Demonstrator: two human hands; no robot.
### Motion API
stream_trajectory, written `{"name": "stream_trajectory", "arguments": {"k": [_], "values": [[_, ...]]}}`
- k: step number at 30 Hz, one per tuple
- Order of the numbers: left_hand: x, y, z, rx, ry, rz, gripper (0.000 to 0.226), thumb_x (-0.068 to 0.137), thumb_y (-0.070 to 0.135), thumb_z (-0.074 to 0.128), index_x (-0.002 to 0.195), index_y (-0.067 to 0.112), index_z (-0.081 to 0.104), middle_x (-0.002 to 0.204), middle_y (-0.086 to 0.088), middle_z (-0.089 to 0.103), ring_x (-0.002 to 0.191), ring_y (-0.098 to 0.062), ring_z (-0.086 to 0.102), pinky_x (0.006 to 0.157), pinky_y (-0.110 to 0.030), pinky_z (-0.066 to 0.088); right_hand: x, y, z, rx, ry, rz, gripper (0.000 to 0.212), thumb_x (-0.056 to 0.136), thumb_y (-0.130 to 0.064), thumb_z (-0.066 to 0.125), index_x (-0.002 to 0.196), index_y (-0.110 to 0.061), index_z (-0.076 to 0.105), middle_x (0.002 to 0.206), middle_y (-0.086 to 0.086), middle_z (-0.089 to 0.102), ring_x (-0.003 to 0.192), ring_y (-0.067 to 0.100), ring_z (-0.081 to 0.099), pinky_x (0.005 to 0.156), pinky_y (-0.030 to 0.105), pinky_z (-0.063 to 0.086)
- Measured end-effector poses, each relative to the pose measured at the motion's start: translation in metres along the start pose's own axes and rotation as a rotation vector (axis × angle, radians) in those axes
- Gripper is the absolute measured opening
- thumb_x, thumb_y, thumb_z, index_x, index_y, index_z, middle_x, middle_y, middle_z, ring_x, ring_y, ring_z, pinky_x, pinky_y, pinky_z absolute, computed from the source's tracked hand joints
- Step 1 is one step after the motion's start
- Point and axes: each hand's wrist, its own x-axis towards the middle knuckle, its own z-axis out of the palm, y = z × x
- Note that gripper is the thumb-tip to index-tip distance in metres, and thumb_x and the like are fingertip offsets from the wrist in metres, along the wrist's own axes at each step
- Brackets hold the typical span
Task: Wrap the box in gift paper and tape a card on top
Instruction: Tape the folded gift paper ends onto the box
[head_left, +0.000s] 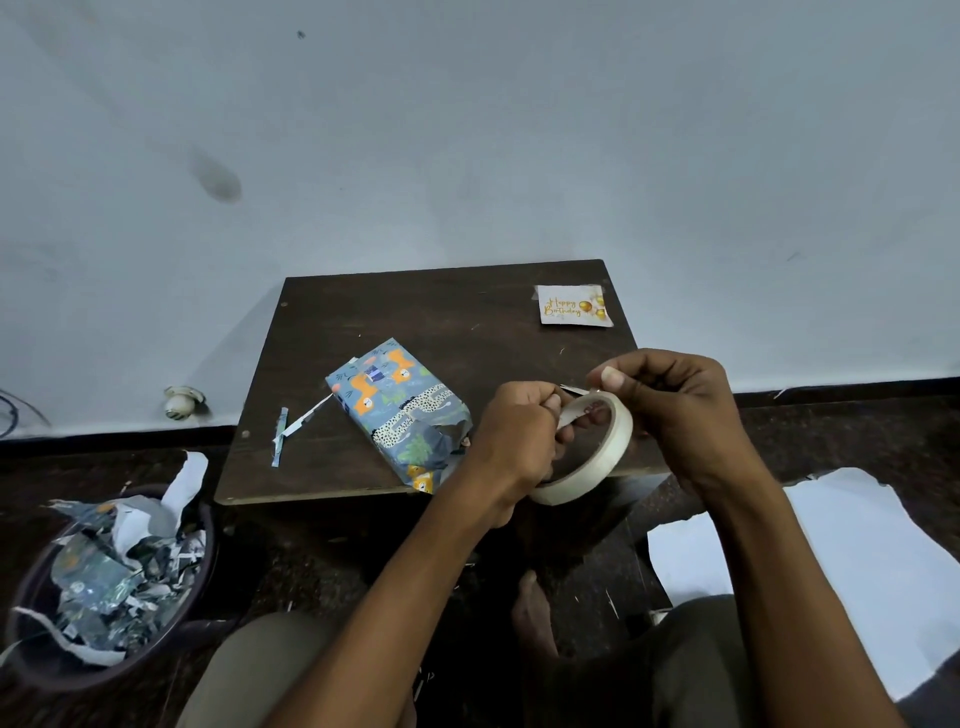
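Both hands are working a roll of cream masking tape (584, 452) above the table's 4 o'clock corner. The left hand (519, 434) is clenching round a peeled strip of tape; the right hand (670, 405) is pinching the roll's upper rim between thumb and fingers, steadying it.

The box, wrapped in blue gift paper printed with orange animals (399, 410), is lying flat on the dark brown wooden table (467, 312), near centre, tilted toward 5 o'clock. Its near end is reaching the table's 6 o'clock edge; the paper there is looking crumpled and loosely folded. The small white "Happy Birthday" card with gold balloons (571, 305) is sitting at the 1 o'clock corner, well apart from the box.

Risks, as judged:
- The strip could be folding back on itself or tearing ragged, since both hands are occupied and no cutter is in view.
- The loose near-end fold could be springing open before tape arrives.
- A nudge from the left forearm could be pushing the box over the 6 o'clock edge.

Open room: bare tabletop is lying between box and card, from 12 to 2 o'clock. Thin paper offcuts (291, 426) are resting at 9 o'clock. A dark round bin of paper scraps (109, 582) is standing on the floor at 8 o'clock; a white sheet (857, 561) is lying at 4 o'clock.
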Motion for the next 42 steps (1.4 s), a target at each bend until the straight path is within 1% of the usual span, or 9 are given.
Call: {"name": "stream_trajectory", "arguments": {"k": [6,11,15,19,25,29,34,38,42], "values": [[-0.023,0.007,-0.019,-0.148,-0.101,0.120,0.045,0.106,0.019,0.045,0.066,0.022,0.067,0.070,-0.005,0.046,0.049,-0.007,0.028,0.040,-0.017,0.018,0.006,0.000,0.017,0.169,-0.066,0.077,0.014,0.081,-0.013,0.067,0.075,-0.012,0.080,0.072,0.013,0.071,0.061,0.027,0.062,0.067,0.040,0.043],[-0.037,0.009,-0.057,-0.153,-0.119,0.166,0.041,0.101,0.021,0.057,0.062,0.023,0.070,0.065,-0.004,0.046,0.048,-0.007,0.025,0.040,-0.017,0.018,0.012,-0.009,0.039,0.213,-0.201,0.057,0.012,0.081,-0.009,0.066,0.078,-0.006,0.077,0.073,0.015,0.071,0.059,0.018,0.064,0.047,0.024,0.046],[-0.046,0.014,-0.097,-0.326,-0.056,0.148,0.008,0.083,0.014,0.073,0.088,0.008,0.071,0.060,-0.002,0.050,0.042,-0.003,0.026,0.034,-0.011,0.019,0.023,-0.020,0.062,0.232,-0.270,0.002,0.011,0.081,-0.009,0.065,0.080,-0.004,0.075,0.072,0.013,0.070,0.059,0.017,0.064,0.048,0.021,0.046],[-0.052,0.013,-0.143,-0.478,0.032,0.167,0.026,0.078,0.017,0.067,0.098,0.001,0.068,0.056,0.001,0.046,0.040,-0.003,0.029,0.032,-0.012,0.023,0.037,-0.021,0.095,0.171,-0.290,-0.047,0.011,0.085,-0.011,0.067,0.088,-0.002,0.073,0.075,0.010,0.073,0.062,0.015,0.062,0.051,0.022,0.049],[-0.064,-0.004,-0.195,-0.376,0.207,0.114,0.034,0.080,0.030,0.075,0.097,0.000,0.075,0.044,0.002,0.038,0.030,-0.004,0.025,0.033,-0.013,0.020,0.063,-0.002,0.128,0.064,-0.156,-0.067,0.012,0.097,-0.003,0.063,0.090,-0.005,0.074,0.075,0.003,0.074,0.059,0.012,0.060,0.049,0.023,0.051],[-0.058,-0.014,-0.204,-0.134,0.597,0.190,0.014,0.088,0.019,0.075,0.084,0.006,0.077,0.042,0.005,0.048,0.035,-0.008,0.032,0.038,-0.016,0.027,0.076,0.020,0.150,-0.031,-0.212,-0.066,0.009,0.095,-0.004,0.067,0.092,0.000,0.074,0.079,0.016,0.071,0.063,0.019,0.059,0.052,0.025,0.052],[-0.047,-0.019,-0.202,0.272,1.009,0.264,0.009,0.085,0.032,0.077,0.076,0.031,0.076,0.076,0.010,0.072,0.078,-0.004,0.063,0.073,-0.021,0.045,0.093,0.038,0.172,-0.136,-0.218,-0.157,0.005,0.091,-0.007,0.074,0.092,-0.006,0.078,0.088,0.008,0.077,0.075,0.016,0.066,0.067,0.024,0.054],[-0.038,-0.019,-0.205,0.284,0.964,0.242,0.012,0.089,0.032,0.074,0.078,0.033,0.074,0.082,0.014,0.072,0.081,0.000,0.064,0.074,-0.018,0.045,0.104,0.046,0.173,-0.201,-0.246,-0.183,0.007,0.092,-0.008,0.074,0.095,-0.005,0.079,0.096,0.009,0.079,0.094,0.021,0.074,0.086,0.034,0.059],[-0.026,-0.031,-0.215,0.224,0.892,0.143,0.019,0.095,0.028,0.068,0.078,0.024,0.076,0.081,0.008,0.074,0.074,0.002,0.067,0.074,-0.020,0.050,0.111,0.051,0.176,-0.195,-0.282,-0.167,0.009,0.094,-0.006,0.070,0.096,0.001,0.076,0.090,0.016,0.077,0.082,0.018,0.072,0.079,0.031,0.060]]}}
